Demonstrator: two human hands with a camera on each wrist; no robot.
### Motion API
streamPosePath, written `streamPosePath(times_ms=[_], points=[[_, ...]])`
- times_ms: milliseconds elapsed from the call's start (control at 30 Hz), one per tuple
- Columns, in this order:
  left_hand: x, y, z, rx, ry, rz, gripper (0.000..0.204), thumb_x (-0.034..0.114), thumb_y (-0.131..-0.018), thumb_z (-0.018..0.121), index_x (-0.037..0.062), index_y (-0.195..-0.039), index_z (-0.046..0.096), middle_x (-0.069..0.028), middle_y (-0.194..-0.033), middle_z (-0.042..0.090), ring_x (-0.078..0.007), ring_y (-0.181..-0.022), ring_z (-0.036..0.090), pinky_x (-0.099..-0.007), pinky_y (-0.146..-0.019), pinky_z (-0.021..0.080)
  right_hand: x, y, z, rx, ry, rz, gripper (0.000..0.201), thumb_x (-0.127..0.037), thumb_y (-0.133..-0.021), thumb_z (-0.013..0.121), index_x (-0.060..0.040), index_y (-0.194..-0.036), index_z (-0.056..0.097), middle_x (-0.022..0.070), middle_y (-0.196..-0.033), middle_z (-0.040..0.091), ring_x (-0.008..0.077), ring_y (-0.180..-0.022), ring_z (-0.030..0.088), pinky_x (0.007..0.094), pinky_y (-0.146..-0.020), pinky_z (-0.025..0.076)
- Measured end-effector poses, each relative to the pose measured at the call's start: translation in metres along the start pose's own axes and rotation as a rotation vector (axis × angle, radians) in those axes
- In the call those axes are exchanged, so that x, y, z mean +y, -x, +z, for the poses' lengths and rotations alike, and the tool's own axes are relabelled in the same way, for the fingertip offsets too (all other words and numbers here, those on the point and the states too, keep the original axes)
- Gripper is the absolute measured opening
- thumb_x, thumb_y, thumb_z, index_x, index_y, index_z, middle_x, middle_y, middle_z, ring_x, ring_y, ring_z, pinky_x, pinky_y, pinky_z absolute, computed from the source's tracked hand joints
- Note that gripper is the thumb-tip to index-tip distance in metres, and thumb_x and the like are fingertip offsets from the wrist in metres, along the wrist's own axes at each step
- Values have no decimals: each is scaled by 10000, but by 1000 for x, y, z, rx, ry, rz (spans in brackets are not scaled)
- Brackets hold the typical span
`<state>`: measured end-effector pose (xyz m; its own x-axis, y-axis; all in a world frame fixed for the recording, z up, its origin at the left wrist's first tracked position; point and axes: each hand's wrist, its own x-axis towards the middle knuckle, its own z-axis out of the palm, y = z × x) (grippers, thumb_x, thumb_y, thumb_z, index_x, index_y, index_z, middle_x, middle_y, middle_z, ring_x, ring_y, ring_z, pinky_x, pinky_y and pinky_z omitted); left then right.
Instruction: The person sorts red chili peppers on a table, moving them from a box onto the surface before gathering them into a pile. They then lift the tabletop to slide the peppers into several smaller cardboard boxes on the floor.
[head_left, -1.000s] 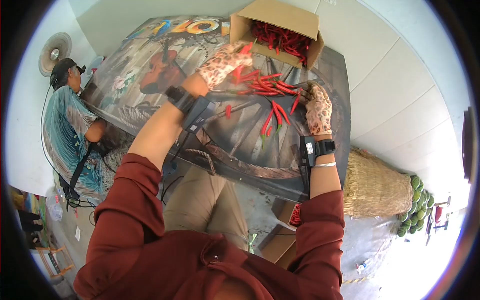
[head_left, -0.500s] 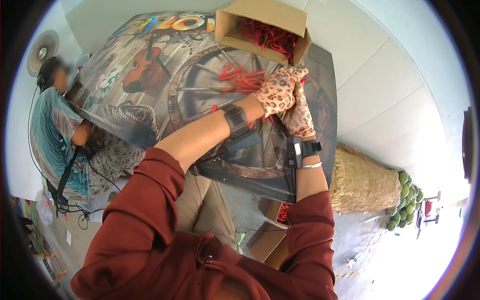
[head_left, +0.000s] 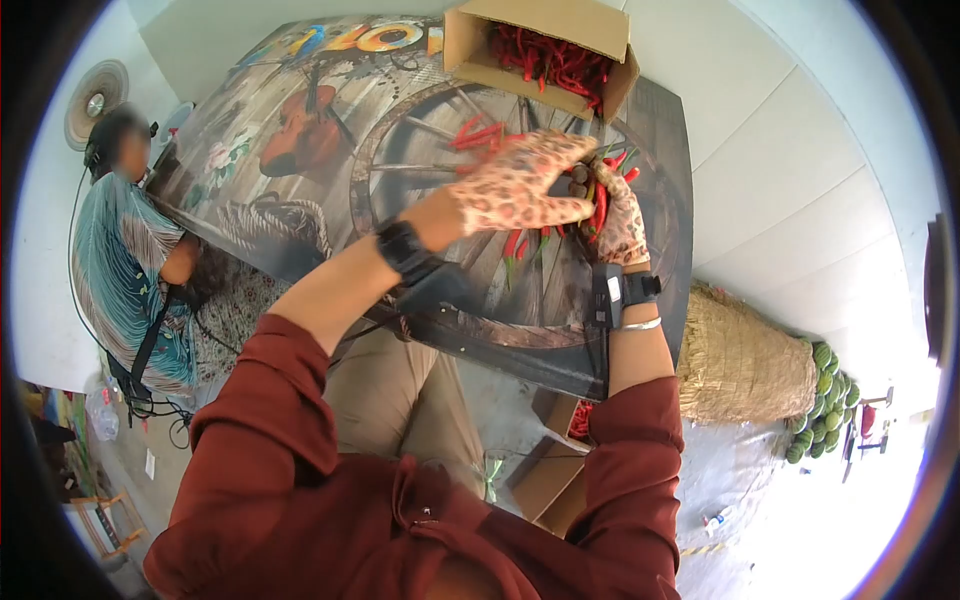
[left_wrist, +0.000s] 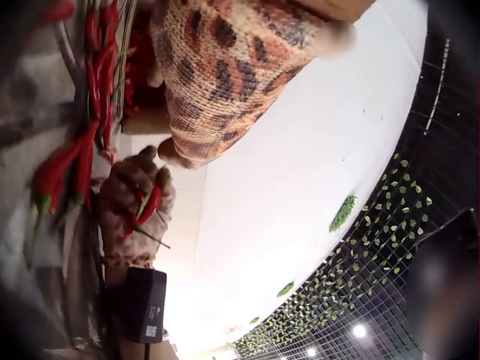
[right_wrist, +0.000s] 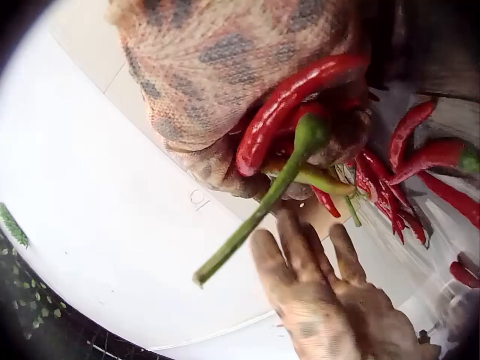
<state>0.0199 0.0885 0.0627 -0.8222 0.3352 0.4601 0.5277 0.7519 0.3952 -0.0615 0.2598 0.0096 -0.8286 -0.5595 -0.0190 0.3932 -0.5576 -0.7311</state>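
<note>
Both hands wear leopard-print gloves over the table. My right hand grips several red chili peppers, their curved bodies tucked under the fingers and one long green stem sticking out. A yellowish-green pepper shows in the same bunch. Just left of it, my left hand is spread, thumb apart from straight fingers, with nothing in it; in the right wrist view those fingers point up toward the held peppers. Loose chili peppers lie on the table behind the left hand, and others lie nearer my body.
A cardboard box of red chilies lies open toward me at the table's far edge. Below the near edge stands another box, with red chilies beside it. A person sits at the left; a straw-covered bundle and watermelons stand right.
My left hand carried red peppers from the pile across to my right hand, met it, and has drawn slightly back left, empty. The right hand now holds a bunch of peppers.
</note>
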Motion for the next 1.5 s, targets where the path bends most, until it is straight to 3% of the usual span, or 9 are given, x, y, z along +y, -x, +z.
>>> streamPosePath(times_ms=[167, 300, 567, 633, 700, 833, 900, 933, 1500], points=[[-8, 80, -66, -14, 132, -90, 386, 125, -839, 543, 95, -1224, 534, -105, -1275, 513, -289, -1213, 444, -367, -1044, 347, -5, 2, 3, -104, 4, 11, 264, -176, -887, 554, -5, -1088, 551, 40, -823, 571, 135, -664, 545, 251, -542, 473], [-48, 107, -59, -262, -237, -71, 322, 113, -828, 566, 108, -1149, 585, -97, -1247, 527, -278, -1168, 471, -363, -1019, 365, -5, -1, 1, -89, -6, 9, 252, -171, -895, 539, -5, -1084, 550, 41, -822, 573, 130, -647, 542, 247, -527, 467], [-52, 102, -38, -166, -178, -161, 240, 244, -858, 584, 113, -1055, 629, -116, -1029, 576, -289, -1040, 527, -389, -924, 408, -6, 0, 1, -97, -2, -34, 300, -189, -910, 516, 18, -1127, 511, 41, -836, 545, 134, -672, 523, 260, -557, 447], [-61, 93, -37, 55, -176, -230, 214, 222, -854, 598, 70, -1003, 616, -122, -1065, 575, -288, -1057, 526, -362, -913, 418, -5, -1, -1, -113, -24, -32, 299, -193, -910, 519, 15, -1125, 512, 40, -837, 543, 133, -675, 522, 264, -560, 445], [-76, 82, -34, 178, -147, -246, 240, 257, -864, 586, 60, -998, 612, -127, -1057, 578, -293, -1041, 529, -372, -895, 420, -5, 0, -1, -131, -53, -24, 299, -198, -910, 521, 13, -1122, 512, 40, -839, 541, 133, -677, 520, 268, -564, 443], [-82, 44, -36, -148, -107, -425, 525, 320, -832, 595, 34, -1258, 481, -198, -1147, 576, -335, -1102, 520, -412, -971, 384, -6, 0, 2, -114, -30, -28, 299, -207, -909, 529, 7, -1117, 515, 39, -841, 540, 133, -684, 516, 268, -574, 433], [-94, 44, -11, 92, -391, -285, 618, 327, -805, 600, 31, -1314, 415, -241, -1323, 443, -362, -1213, 442, -399, -1039, 325, -6, -1, 3, -56, -16, -26, 295, -200, -910, 528, 8, -1117, 515, 41, -838, 540, 135, -691, 517, 266, -579, 434], [-91, 33, -23, -150, -239, -418, 661, 312, -791, 601, 7, -1332, 377, -251, -1434, 284, -378, -1279, 369, -394, -1070, 292, -5, -2, 1, -97, -53, -28, 291, -198, -909, 531, 8, -1115, 517, 43, -836, 540, 139, -696, 519, 270, -581, 434], [-114, 40, -38, -238, -311, -533, 582, 240, -851, 535, -84, -1310, 379, -252, -1318, 416, -354, -1224, 406, -362, -1024, 335, -6, -3, -1, -115, -78, -11, 296, -176, -910, 519, 13, -1137, 508, 45, -834, 543, 144, -690, 522, 280, -591, 441]])
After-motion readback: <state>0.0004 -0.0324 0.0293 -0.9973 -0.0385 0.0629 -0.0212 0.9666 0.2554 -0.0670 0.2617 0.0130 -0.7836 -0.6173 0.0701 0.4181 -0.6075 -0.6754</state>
